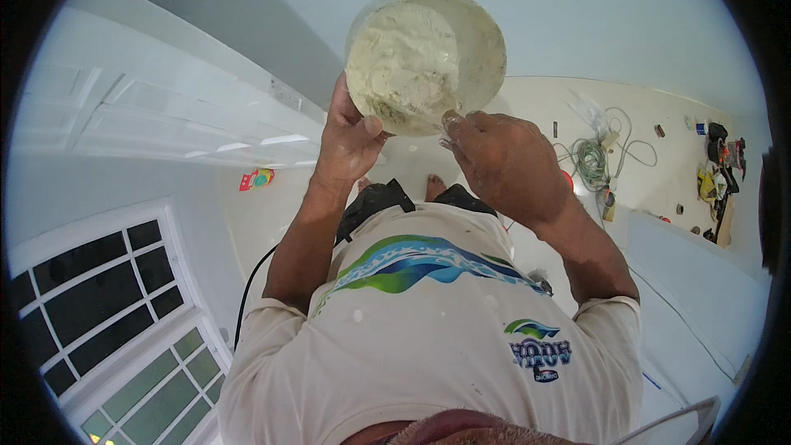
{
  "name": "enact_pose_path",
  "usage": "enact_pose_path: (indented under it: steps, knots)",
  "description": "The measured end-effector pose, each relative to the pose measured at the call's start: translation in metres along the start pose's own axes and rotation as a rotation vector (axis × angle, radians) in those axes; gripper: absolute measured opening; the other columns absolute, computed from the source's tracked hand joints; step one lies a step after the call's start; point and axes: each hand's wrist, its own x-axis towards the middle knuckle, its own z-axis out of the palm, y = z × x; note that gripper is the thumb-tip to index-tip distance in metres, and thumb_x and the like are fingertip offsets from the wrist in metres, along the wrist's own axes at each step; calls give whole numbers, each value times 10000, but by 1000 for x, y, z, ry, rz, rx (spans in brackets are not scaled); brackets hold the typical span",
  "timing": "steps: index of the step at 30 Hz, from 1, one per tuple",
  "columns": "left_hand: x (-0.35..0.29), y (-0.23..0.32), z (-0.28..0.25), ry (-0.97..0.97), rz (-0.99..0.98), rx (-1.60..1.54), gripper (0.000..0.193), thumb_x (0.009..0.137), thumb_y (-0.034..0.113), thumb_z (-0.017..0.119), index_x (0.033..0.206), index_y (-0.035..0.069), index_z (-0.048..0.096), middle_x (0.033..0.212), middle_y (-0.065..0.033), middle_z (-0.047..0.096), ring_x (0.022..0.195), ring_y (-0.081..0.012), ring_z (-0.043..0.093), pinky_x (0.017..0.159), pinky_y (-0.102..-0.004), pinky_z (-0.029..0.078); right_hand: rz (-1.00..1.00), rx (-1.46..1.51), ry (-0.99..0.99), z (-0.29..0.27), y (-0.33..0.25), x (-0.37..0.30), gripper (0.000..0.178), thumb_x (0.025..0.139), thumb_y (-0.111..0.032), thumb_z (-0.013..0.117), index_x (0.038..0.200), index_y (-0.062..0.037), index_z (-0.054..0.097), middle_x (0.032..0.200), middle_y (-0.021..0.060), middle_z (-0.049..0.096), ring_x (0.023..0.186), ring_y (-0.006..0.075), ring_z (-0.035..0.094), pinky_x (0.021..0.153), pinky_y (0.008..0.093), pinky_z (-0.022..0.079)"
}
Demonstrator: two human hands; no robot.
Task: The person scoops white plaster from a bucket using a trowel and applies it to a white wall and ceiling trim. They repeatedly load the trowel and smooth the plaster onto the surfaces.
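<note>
A round pale bucket [486,58], tilted so that its mouth shows, is held up in front of me at the top of the view. Thick cream-coloured paste [408,62] lies inside it and is smeared over the walls. My left hand [350,140] grips the bucket's lower left side, thumb by the rim and the other fingers hidden behind it. Close to the lower right rim is my right hand [511,161], its fingers curled together and smeared with paste. What those fingers hold, if anything, I cannot make out.
A coiled green cable [591,163] lies on the pale floor to the right. Tools and bags [718,173] are heaped farther right. A red and green packet [256,180] lies to the left. White panelled doors [165,115] and a paned window [107,288] stand on the left.
</note>
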Motion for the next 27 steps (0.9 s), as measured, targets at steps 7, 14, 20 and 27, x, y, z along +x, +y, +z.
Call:
enact_pose_path:
  steps: [7, 14, 20, 27]
  knots:
    - [1, -4, 2, 10, 19, 39, 930, 857, 200, 902, 1611, 114, 366, 1548, -95, 553, 1403, -267, 584, 1124, -459, 567, -7, 184, 173, 7, 13, 6, 186, 966, -125, 695, 1111, -17, 736, 903, 179, 754, 802, 398, 748, 704, 489, 606]
    - [-4, -2, -2, -9, -49, -53, 837, 943, 172, 819, 1635, 126, 350, 1572, -104, 534, 1437, -280, 555, 1158, -474, 540, -161, 166, 75, 9, 26, 5, 215, 978, -167, 698, 1127, -16, 735, 907, 181, 754, 801, 377, 759, 687, 470, 608]
    - [-10, -2, -1, 30, -71, -54, 806, 984, 186, 774, 1653, 143, 327, 1585, -124, 519, 1443, -301, 552, 1153, -491, 546, -65, 512, -24, 10, 44, -6, 231, 993, -164, 705, 1148, 0, 750, 979, 199, 773, 822, 361, 768, 723, 433, 621]
    - [-7, -2, -1, 32, -99, 57, 772, 992, 220, 767, 1636, 156, 346, 1567, -141, 527, 1405, -308, 588, 1090, -494, 598, 64, 395, 118, 43, 31, -15, 209, 1014, -152, 683, 1130, 8, 753, 900, 225, 749, 785, 386, 760, 729, 466, 590]
